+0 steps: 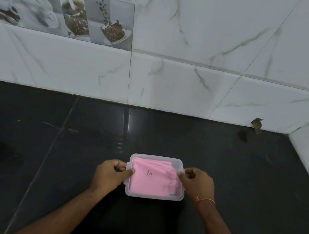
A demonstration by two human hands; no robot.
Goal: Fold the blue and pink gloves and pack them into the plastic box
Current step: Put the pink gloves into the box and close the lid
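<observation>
Setting: a home kitchen, judged from surfaces. A polished black stone countertop (222, 169) with visible slab seams is running along a corner where two tiled walls are meeting. White glossy marble-veined wall tiles (204, 33) are covering most of the wall. At upper left, grey decorative tiles printed with coffee cups and coffee beans (75, 11) are showing. A chipped hole in the tile base (256, 124) is sitting at the counter's back edge.
</observation>
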